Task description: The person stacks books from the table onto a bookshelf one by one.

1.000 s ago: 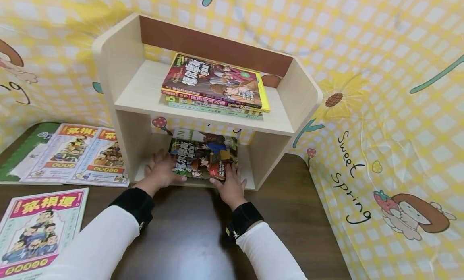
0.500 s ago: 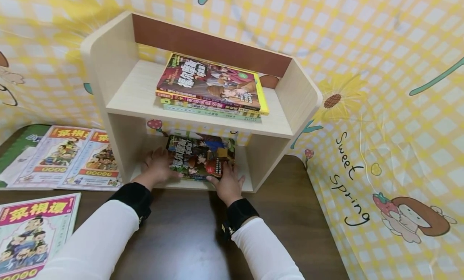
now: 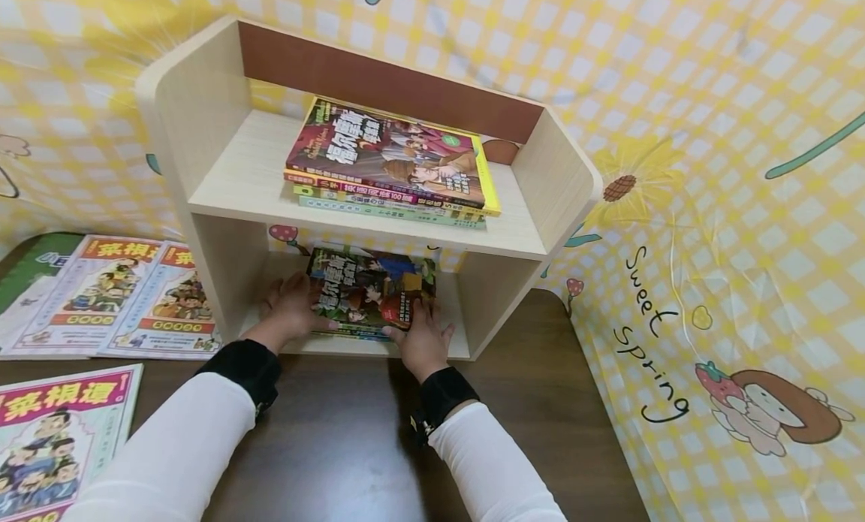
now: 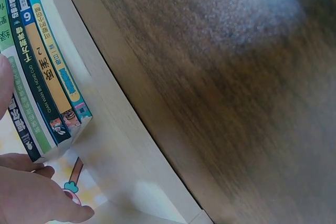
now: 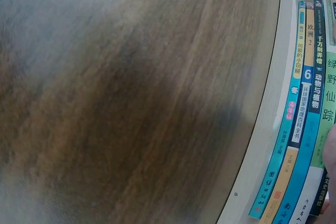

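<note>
In the head view a stack of books (image 3: 365,285) lies flat on the lower shelf, its top cover dark with a red patch. My left hand (image 3: 290,308) is at the stack's left end, thumb along the front. My right hand (image 3: 420,340) touches the right part of the stack, fingers over the top cover and thumb at the front edge. The left wrist view shows coloured spines (image 4: 44,66) lined up, with my left hand's fingers (image 4: 39,198) beside the stack's end. In the right wrist view the spines (image 5: 310,93) run along the shelf front, and little of my right hand shows.
The pale wooden bookshelf (image 3: 216,158) stands on a dark brown table (image 3: 338,432). Another book stack (image 3: 392,158) lies on its upper shelf. Flat booklets (image 3: 101,297) and a pink-bordered booklet (image 3: 61,439) lie at the left. A yellow checked cloth (image 3: 709,244) hangs behind.
The top book has shifted back over the stack, covering a green-and-white cover seen behind it earlier, and spines now show at its front. Both hands stay at the stack; the head view shifted slightly.
</note>
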A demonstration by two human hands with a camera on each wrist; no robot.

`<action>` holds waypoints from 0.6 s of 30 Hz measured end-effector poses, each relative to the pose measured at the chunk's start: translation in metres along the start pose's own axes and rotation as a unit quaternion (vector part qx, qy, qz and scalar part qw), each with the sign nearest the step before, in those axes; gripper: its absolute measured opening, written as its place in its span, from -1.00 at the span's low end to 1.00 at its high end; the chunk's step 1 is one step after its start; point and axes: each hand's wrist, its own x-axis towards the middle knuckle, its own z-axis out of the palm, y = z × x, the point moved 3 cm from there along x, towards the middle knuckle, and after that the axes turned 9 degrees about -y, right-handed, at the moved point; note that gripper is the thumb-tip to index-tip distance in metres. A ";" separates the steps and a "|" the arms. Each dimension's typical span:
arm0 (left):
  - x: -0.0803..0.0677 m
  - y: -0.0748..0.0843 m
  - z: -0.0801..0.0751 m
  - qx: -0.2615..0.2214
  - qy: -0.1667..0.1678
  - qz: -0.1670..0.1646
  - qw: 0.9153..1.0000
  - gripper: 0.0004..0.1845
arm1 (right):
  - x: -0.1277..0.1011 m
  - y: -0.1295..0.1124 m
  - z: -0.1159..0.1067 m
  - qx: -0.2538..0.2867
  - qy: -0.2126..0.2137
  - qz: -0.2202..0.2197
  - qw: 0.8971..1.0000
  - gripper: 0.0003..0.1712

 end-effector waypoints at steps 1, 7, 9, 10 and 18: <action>0.000 0.000 0.000 -0.002 0.001 0.001 1.000 0.12 | 0.001 0.000 0.001 -0.002 0.000 0.001 1.000 -0.04; -0.002 -0.001 0.001 0.003 -0.004 0.000 1.000 0.17 | 0.003 0.000 0.003 -0.007 -0.005 0.009 1.000 -0.03; -0.004 -0.001 0.000 0.003 -0.002 -0.006 1.000 0.17 | 0.002 -0.001 0.003 -0.004 -0.008 0.009 1.000 -0.03; -0.006 0.000 0.000 0.001 -0.001 -0.008 1.000 0.18 | 0.001 -0.002 0.003 -0.002 -0.009 0.009 1.000 -0.02; -0.017 -0.003 0.004 0.016 0.041 0.032 0.999 0.02 | -0.007 0.000 0.001 0.006 -0.015 -0.013 1.000 0.04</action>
